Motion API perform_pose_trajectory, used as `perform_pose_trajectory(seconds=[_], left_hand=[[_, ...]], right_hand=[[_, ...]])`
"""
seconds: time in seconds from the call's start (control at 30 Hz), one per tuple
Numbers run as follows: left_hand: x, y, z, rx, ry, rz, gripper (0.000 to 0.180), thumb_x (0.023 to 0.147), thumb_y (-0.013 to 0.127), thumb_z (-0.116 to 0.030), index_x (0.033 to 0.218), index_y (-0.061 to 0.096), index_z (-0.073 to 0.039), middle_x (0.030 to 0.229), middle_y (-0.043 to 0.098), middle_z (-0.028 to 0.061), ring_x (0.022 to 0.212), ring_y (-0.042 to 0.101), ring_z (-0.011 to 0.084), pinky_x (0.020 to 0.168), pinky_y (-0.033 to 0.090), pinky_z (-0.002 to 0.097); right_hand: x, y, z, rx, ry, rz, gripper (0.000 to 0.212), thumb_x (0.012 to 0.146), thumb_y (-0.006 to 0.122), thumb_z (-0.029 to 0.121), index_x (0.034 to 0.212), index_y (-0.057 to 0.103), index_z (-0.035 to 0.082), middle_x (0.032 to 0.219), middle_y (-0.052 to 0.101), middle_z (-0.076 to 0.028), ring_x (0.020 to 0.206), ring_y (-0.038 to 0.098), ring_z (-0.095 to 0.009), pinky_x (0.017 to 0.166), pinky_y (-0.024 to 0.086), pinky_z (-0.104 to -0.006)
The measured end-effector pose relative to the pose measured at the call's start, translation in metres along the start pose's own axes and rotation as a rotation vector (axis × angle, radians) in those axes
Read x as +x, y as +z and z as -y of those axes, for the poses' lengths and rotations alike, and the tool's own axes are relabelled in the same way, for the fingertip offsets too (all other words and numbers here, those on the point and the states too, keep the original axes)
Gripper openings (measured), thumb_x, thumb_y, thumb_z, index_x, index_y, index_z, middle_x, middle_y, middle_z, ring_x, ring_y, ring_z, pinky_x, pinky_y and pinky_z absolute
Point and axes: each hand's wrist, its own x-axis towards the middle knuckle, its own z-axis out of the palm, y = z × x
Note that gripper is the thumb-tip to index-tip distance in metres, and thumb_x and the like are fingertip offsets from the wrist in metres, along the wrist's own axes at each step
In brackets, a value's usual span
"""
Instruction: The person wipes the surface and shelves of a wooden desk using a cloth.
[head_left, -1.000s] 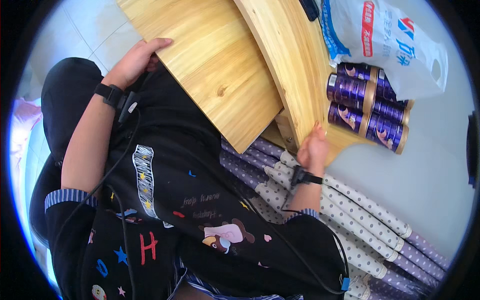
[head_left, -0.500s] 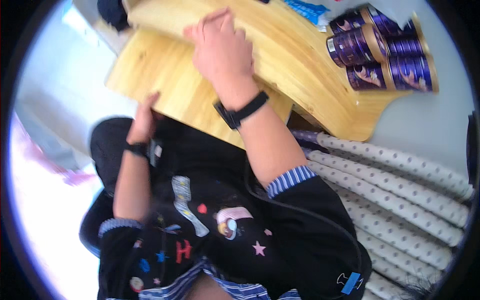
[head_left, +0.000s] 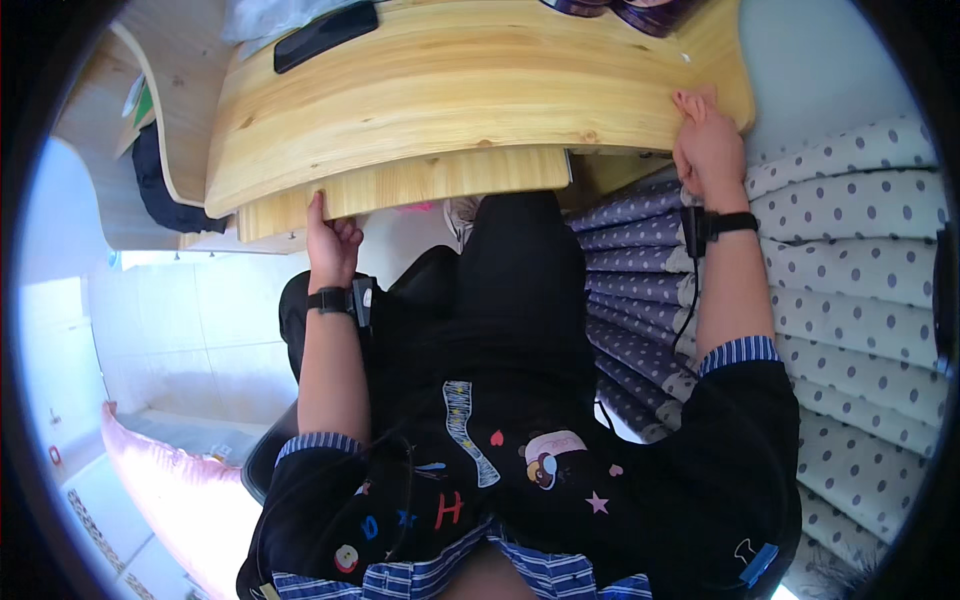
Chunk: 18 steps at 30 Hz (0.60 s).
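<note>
My left hand grips the front edge of a wooden pull-out tray, thumb on top and fingers curled below. The tray sticks out a little from under the wooden desktop. At the desktop's right front corner, my right hand rests with its fingers bent and pressed together. Whatever those fingers hold, if anything, is hidden. A black strap with a small box sits on each wrist.
A black phone lies at the desk's back left, beside clear plastic. Purple tins stand at the far edge. A dotted curtain hangs on the right. A black bag or cloth is at the left side panel.
The tray has slid inward under the desktop, with my left hand on its edge. My right hand has moved from over the tray to the desktop's right corner. The view has turned.
</note>
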Motion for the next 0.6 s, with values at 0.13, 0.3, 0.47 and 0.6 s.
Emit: perform_pose_trajectory(seconds=[0.13, 0.3, 0.47, 0.6], left_hand=[[0.031, 0.008, -0.016, -0.015, 0.020, 0.043, 0.032, 0.102, 0.057, -0.052, 0.091, 0.053, -0.021, 0.066, 0.037, -0.0053, 0.057, 0.035, 0.0097, 0.054, 0.029, 0.0280], [0.046, 0.030, -0.005, 0.011, 0.142, -0.113, 0.036, 0.106, 0.040, -0.047, 0.103, 0.060, -0.017, 0.078, 0.052, -0.0017, 0.062, 0.045, 0.0124, 0.055, 0.033, 0.0285], [0.056, 0.043, 0.021, 0.134, 0.232, 0.104, 0.044, 0.108, 0.038, -0.042, 0.127, 0.062, -0.010, 0.109, 0.069, 0.0055, 0.093, 0.067, 0.0191, 0.077, 0.056, 0.0334], [0.072, 0.021, 0.012, -0.013, 0.309, 0.118, 0.046, 0.109, 0.038, -0.037, 0.130, 0.062, -0.003, 0.117, 0.070, 0.0100, 0.100, 0.069, 0.0216, 0.084, 0.059, 0.0356]], right_hand=[[-0.002, 0.016, 0.034, -0.083, 0.065, -0.148, 0.034, 0.094, 0.059, 0.023, 0.126, 0.068, 0.028, 0.117, 0.070, -0.016, 0.116, 0.066, -0.036, 0.091, 0.056, -0.0470], [-0.078, 0.091, 0.212, 0.462, -0.126, -0.220, 0.024, 0.102, 0.052, 0.030, 0.116, 0.065, 0.015, 0.099, 0.075, -0.017, 0.087, 0.074, -0.040, 0.079, 0.058, -0.0550], [-0.118, 0.154, 0.330, -0.137, -0.355, -0.339, 0.047, 0.101, 0.051, 0.029, 0.136, 0.059, -0.001, 0.126, 0.067, -0.022, 0.102, 0.069, -0.036, 0.089, 0.056, -0.0533], [-0.111, 0.094, 0.303, 0.308, -0.369, -0.022, 0.054, 0.099, 0.055, 0.030, 0.141, 0.055, -0.004, 0.132, 0.064, -0.022, 0.110, 0.066, -0.036, 0.088, 0.055, -0.0529]])
